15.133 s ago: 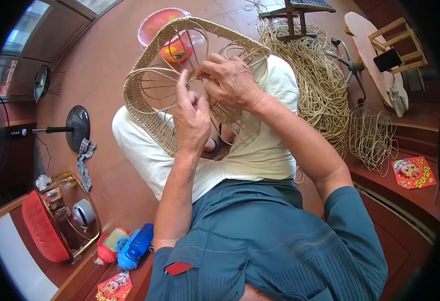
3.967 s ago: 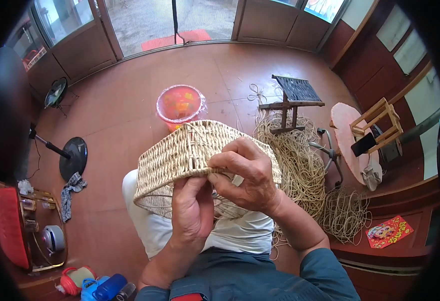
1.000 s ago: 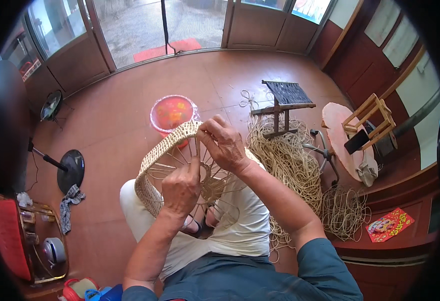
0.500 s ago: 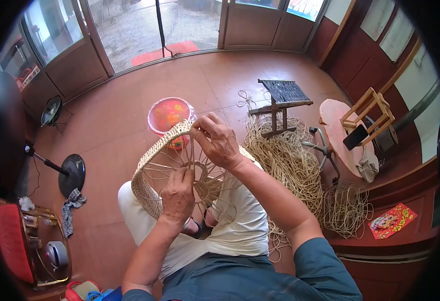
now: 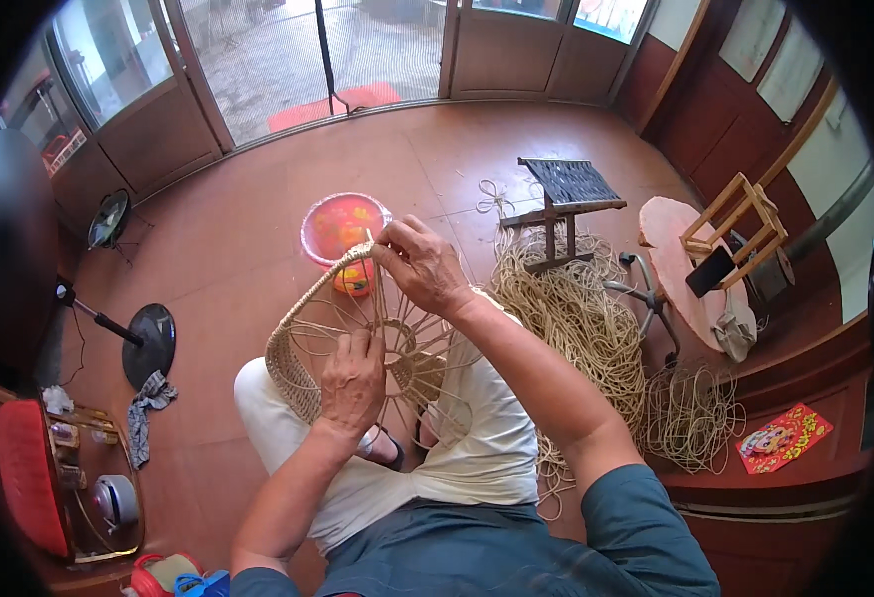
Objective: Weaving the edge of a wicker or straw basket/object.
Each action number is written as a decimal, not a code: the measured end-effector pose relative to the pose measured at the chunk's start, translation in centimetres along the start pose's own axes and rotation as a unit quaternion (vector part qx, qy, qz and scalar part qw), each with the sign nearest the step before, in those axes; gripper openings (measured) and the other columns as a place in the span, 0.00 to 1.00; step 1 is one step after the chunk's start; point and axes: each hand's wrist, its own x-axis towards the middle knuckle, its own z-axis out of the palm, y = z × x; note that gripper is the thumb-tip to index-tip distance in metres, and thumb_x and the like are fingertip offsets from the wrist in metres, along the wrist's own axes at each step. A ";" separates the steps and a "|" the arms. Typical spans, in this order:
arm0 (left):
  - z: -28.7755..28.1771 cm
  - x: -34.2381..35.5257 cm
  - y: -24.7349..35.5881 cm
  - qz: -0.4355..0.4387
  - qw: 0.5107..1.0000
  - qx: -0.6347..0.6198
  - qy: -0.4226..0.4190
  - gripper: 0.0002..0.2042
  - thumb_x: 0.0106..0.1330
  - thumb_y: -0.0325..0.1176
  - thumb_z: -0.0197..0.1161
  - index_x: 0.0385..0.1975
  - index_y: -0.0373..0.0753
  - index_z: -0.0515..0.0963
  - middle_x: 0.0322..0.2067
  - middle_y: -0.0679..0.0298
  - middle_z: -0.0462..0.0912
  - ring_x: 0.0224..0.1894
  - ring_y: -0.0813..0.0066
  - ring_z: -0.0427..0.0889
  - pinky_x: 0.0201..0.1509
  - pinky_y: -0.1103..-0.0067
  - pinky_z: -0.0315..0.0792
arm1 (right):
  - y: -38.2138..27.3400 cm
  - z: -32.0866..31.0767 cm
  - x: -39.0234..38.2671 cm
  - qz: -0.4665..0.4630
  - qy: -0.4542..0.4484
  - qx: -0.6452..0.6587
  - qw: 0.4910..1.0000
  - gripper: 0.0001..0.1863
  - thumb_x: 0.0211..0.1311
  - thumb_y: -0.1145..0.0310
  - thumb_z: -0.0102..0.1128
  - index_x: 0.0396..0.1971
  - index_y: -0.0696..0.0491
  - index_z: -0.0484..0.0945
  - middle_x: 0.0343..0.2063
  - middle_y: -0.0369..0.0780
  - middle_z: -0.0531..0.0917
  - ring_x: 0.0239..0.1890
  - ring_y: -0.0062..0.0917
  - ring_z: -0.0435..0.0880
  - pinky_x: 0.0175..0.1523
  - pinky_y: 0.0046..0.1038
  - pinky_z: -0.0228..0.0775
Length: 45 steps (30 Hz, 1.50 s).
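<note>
A round woven basket (image 5: pixel 295 373) of pale cord rests tilted over my lap, its thin cords running from the braided edge to a small woven ring at the middle. Fingers bent, my right hand (image 5: pixel 423 269) pinches the far edge of the basket, with cord strands between thumb and fingertips. Lower and to the left, my left hand (image 5: pixel 353 386) is closed on strands inside the basket, its fingertips pressed together. Parts of the basket's right side are hidden by my right forearm.
Beyond the basket stands a pink basin (image 5: pixel 345 227). To the right a big heap of cord (image 5: pixel 576 318) lies below a folding stool (image 5: pixel 568 184). A pink slab-topped table (image 5: pixel 680 264) holds a small wooden frame (image 5: pixel 745 234). A black round stand base (image 5: pixel 148 343) is at left.
The basket has tilted, so its far-left wall looks narrower and its woven middle shows more. Both hands keep their grip, the right one slightly farther left. The whole view has shifted a little.
</note>
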 end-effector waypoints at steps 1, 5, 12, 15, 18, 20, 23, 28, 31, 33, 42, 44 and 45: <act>0.2 -0.1 -0.3 0.008 1.000 0.027 0.006 0.11 0.65 0.28 0.63 0.46 0.37 0.81 0.43 0.58 0.80 0.47 0.59 0.82 0.45 0.67 0.80 | 0.0 0.4 0.1 0.025 -0.006 0.007 1.000 0.10 0.75 0.63 0.69 0.41 0.55 0.84 0.34 0.42 0.81 0.35 0.33 0.83 0.43 0.35 0.76; 0.6 -1.0 -1.9 0.008 0.999 0.035 -0.019 0.10 0.65 0.28 0.65 0.45 0.39 0.82 0.42 0.58 0.81 0.47 0.55 0.83 0.45 0.65 0.80 | -0.4 1.5 0.1 0.070 -0.033 0.036 0.996 0.11 0.74 0.61 0.69 0.41 0.55 0.85 0.36 0.43 0.83 0.36 0.34 0.84 0.45 0.36 0.77; 0.9 -0.5 -2.1 0.050 0.996 0.017 0.073 0.07 0.63 0.26 0.67 0.40 0.40 0.82 0.43 0.59 0.85 0.44 0.57 0.84 0.43 0.66 0.82 | 2.0 1.8 1.2 0.012 0.020 0.039 0.999 0.12 0.70 0.57 0.69 0.36 0.51 0.86 0.35 0.43 0.85 0.40 0.41 0.87 0.45 0.41 0.79; 1.7 -0.7 -1.8 0.035 0.993 0.012 0.109 0.06 0.65 0.26 0.70 0.40 0.39 0.83 0.45 0.61 0.86 0.45 0.60 0.85 0.44 0.68 0.83 | 1.8 1.6 1.5 0.066 -0.007 0.025 0.997 0.14 0.73 0.59 0.72 0.39 0.57 0.87 0.31 0.39 0.82 0.32 0.24 0.81 0.42 0.31 0.75; 2.2 -1.0 -1.1 0.028 0.989 0.007 0.148 0.07 0.65 0.25 0.72 0.40 0.39 0.84 0.46 0.62 0.87 0.46 0.61 0.85 0.46 0.69 0.83 | 2.0 1.4 1.1 0.074 -0.002 0.018 0.997 0.15 0.73 0.58 0.72 0.39 0.57 0.87 0.30 0.37 0.81 0.32 0.20 0.78 0.42 0.29 0.75; 2.4 -1.0 -0.6 0.023 0.986 0.001 0.163 0.08 0.64 0.24 0.74 0.40 0.39 0.85 0.46 0.62 0.87 0.47 0.61 0.85 0.48 0.69 0.83 | 2.6 1.4 0.8 0.087 0.003 0.019 0.996 0.14 0.72 0.58 0.72 0.40 0.55 0.88 0.30 0.37 0.80 0.32 0.21 0.79 0.42 0.29 0.75; 2.2 -1.6 0.2 0.002 0.983 -0.004 0.183 0.09 0.64 0.23 0.74 0.42 0.39 0.86 0.46 0.62 0.87 0.46 0.60 0.85 0.50 0.68 0.82 | 1.8 1.0 0.4 0.095 -0.004 -0.008 0.995 0.13 0.72 0.58 0.72 0.41 0.54 0.89 0.30 0.36 0.81 0.32 0.22 0.81 0.43 0.29 0.76; 1.5 -1.6 1.5 -0.037 0.979 -0.002 0.199 0.07 0.64 0.24 0.74 0.38 0.40 0.85 0.44 0.62 0.86 0.45 0.60 0.83 0.50 0.68 0.80 | 1.5 0.8 -0.2 0.077 0.026 -0.009 0.997 0.13 0.70 0.54 0.73 0.40 0.50 0.89 0.33 0.38 0.84 0.35 0.27 0.86 0.44 0.33 0.80; 1.6 -1.4 1.9 -0.072 0.978 0.019 0.193 0.05 0.65 0.26 0.74 0.37 0.41 0.84 0.42 0.62 0.85 0.44 0.60 0.82 0.48 0.66 0.78 | 1.4 0.8 -0.4 0.074 0.038 -0.008 0.997 0.14 0.68 0.52 0.74 0.39 0.48 0.89 0.34 0.40 0.86 0.36 0.32 0.89 0.44 0.36 0.82; 1.3 -1.3 2.5 -0.079 0.978 0.028 0.190 0.05 0.66 0.27 0.74 0.37 0.41 0.83 0.42 0.62 0.84 0.44 0.59 0.82 0.48 0.66 0.78 | 1.4 0.8 -0.5 0.066 0.044 -0.006 0.997 0.13 0.67 0.53 0.75 0.39 0.47 0.89 0.34 0.40 0.86 0.35 0.32 0.89 0.44 0.36 0.83; 1.4 -2.1 3.9 -0.103 0.984 -0.064 0.130 0.04 0.72 0.28 0.69 0.39 0.38 0.81 0.42 0.58 0.82 0.44 0.55 0.82 0.47 0.63 0.77 | 2.0 0.6 -1.7 0.005 0.085 -0.043 0.995 0.10 0.67 0.60 0.73 0.43 0.47 0.88 0.39 0.40 0.86 0.44 0.36 0.88 0.51 0.39 0.81; 1.2 -2.4 3.6 -0.104 0.984 -0.088 0.112 0.03 0.73 0.28 0.68 0.39 0.38 0.81 0.42 0.57 0.82 0.45 0.54 0.82 0.48 0.63 0.77 | 1.2 0.7 -3.3 -0.082 0.145 -0.103 0.981 0.10 0.67 0.67 0.70 0.47 0.46 0.86 0.44 0.39 0.87 0.49 0.36 0.85 0.55 0.39 0.76; 1.1 -2.4 3.3 -0.088 0.981 -0.117 0.124 0.04 0.74 0.29 0.68 0.40 0.37 0.81 0.43 0.56 0.83 0.45 0.53 0.82 0.47 0.63 0.77 | 0.5 0.4 -4.4 -0.084 0.142 -0.103 0.981 0.10 0.67 0.67 0.70 0.47 0.46 0.86 0.44 0.39 0.87 0.49 0.36 0.85 0.55 0.39 0.76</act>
